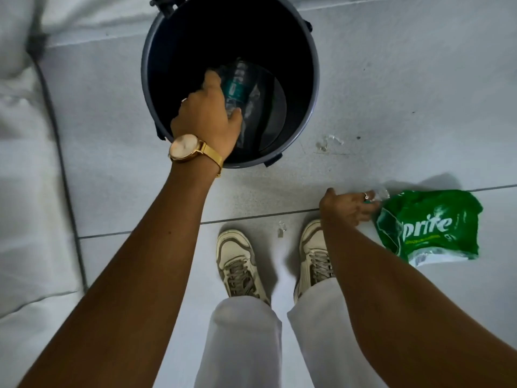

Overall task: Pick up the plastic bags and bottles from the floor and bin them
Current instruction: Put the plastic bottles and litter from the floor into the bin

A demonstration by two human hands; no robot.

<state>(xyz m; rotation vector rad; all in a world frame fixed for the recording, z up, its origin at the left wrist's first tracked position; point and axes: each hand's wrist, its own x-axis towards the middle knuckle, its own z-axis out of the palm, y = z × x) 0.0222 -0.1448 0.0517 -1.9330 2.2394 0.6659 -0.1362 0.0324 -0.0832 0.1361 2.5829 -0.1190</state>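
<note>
A dark round bin (314, 79) stands on the tiled floor ahead of my feet. My left hand (208, 116), with a gold watch on its wrist, is over the bin's mouth, curled around a clear plastic bottle (237, 85) with a green label. The bottle hangs inside the bin's opening with crumpled clear plastic beside it. A green Sprite plastic bag (428, 225) lies on the floor at the right. My right hand (348, 207) is low at the bag's upper left corner, with its fingers pinching the clear edge of the plastic.
A white cushion or mattress edge (25, 191) runs along the left. My two pale sneakers (237, 261) stand below the bin. Small clear plastic scraps (281, 228) lie on the tiles between the shoes, and another scrap (330, 141) lies right of the bin.
</note>
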